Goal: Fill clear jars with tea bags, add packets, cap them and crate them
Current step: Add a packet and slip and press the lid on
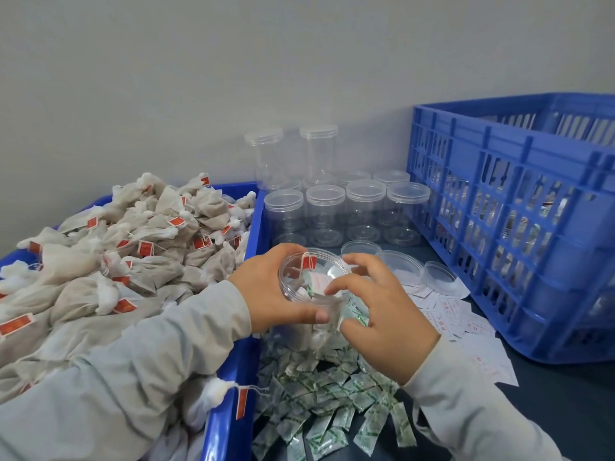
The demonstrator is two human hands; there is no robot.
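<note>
2 hands (332, 294) flank 1 jar (314, 277), left hand (276, 287) gripping it.

Head-worn camera looks forward and down, close over the table (549, 410).

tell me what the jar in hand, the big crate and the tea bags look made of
Jar: clear glossy plastic, probably; contents show through.
Crate: blue moulded plastic, slotted ribbed walls.
Tea bags: off-white matte mesh or paper, likely; soft and wrinkled, with red tags.
</note>
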